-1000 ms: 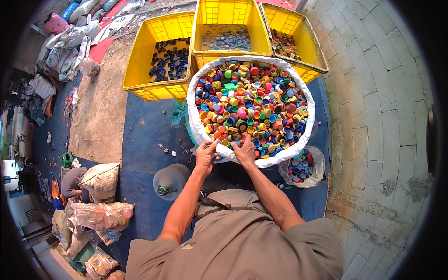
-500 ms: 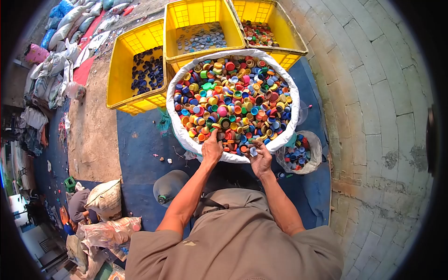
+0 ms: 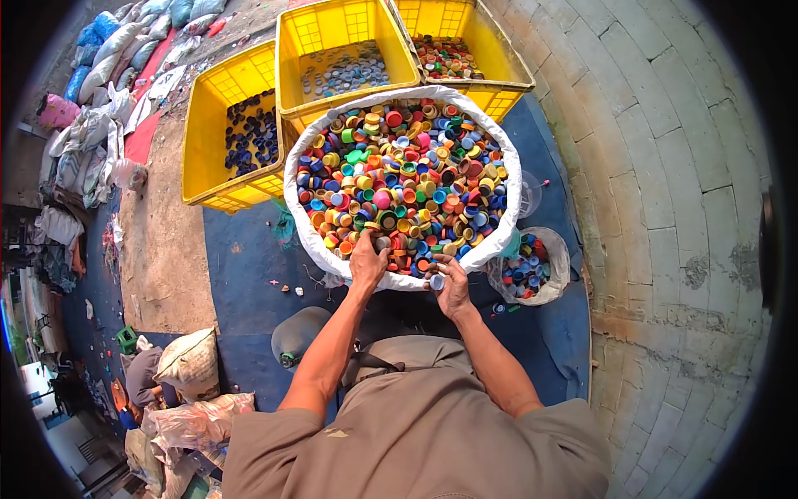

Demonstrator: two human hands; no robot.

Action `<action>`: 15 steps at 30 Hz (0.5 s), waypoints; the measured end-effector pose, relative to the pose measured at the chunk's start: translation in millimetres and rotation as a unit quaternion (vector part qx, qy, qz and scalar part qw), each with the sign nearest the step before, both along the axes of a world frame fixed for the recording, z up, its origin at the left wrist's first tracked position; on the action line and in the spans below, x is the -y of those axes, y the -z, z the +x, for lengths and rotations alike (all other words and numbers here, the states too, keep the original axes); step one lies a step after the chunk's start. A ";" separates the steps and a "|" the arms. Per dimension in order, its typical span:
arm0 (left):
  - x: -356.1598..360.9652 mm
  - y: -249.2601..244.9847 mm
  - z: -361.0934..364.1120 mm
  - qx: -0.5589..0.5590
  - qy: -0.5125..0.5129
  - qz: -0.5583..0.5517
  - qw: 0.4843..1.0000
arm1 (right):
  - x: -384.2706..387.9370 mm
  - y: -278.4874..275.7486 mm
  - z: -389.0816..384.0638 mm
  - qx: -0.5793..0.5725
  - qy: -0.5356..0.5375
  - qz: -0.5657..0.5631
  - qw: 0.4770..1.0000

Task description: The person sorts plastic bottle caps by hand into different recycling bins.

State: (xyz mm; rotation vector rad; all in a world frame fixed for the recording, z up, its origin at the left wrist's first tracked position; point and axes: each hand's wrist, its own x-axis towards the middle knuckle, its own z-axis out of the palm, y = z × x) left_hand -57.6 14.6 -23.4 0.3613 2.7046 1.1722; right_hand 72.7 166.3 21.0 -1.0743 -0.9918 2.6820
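A large white-rimmed sack (image 3: 513, 179) stands in front of me, filled with bottle caps (image 3: 403, 179) of many colours. My left hand (image 3: 367, 264) reaches over its near rim, fingertips touching the caps. Its thumb and forefinger are spread, with a greyish cap (image 3: 381, 243) near the gap; I see no firm grip on it. At the near right rim, my right hand (image 3: 453, 289) pinches a pale blue-white bottle cap (image 3: 437, 283) between thumb and fingers, its hollow side partly visible.
Behind the sack stand yellow crates: one with dark blue caps (image 3: 252, 133), one with pale caps (image 3: 347, 68), one with red and mixed caps (image 3: 446, 58). A smaller bag of caps (image 3: 555, 287) sits at right. A person (image 3: 143, 374) is at lower left, near filled sacks (image 3: 189, 359).
The view has shifted slightly, so the sack and crates appear further left. My right hand has turned and drawn back a little with the pale cap. The left hand stays at the caps.
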 end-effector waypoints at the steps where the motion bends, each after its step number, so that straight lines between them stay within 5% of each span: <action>1: 0.5 -3.6 -0.3 0.016 -0.005 0.035 0.999 | -1.0 0.1 -1.1 0.001 -0.004 0.005 1.000; 6: 9.8 -16.6 0.7 0.132 -0.044 0.210 0.968 | -1.1 1.8 -8.1 0.028 -0.021 0.011 0.999; 10: 17.8 -46.1 3.9 0.360 -0.111 0.374 0.847 | 1.5 7.4 -18.9 0.023 -0.081 0.071 0.994; 15: 28.9 -53.0 11.3 0.451 -0.087 0.429 0.778 | 15.0 -13.7 -48.4 -0.077 -0.245 0.385 0.886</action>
